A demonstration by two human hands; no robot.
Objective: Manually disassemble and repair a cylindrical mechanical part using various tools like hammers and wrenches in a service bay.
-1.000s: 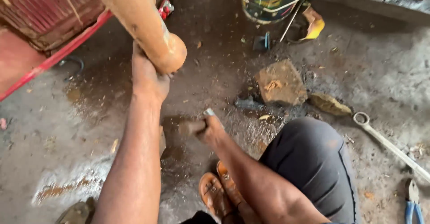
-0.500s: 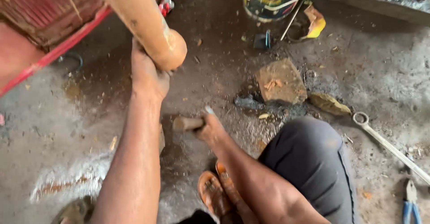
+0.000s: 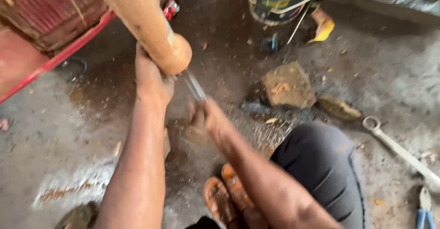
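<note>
Wooden post point(image 3: 151, 32) being gripped at its rounded end by left hand point(image 3: 153, 80), right hand point(image 3: 204, 114) clutching blurred metal tool point(image 3: 195, 86), risking struck fingers.

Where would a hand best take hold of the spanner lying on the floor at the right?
Grip the spanner on its long straight shank, coming down from above. It lies flat on the concrete floor with bare floor along both edges; the ring end, toward the person's knee, is too short to grip well.
</note>
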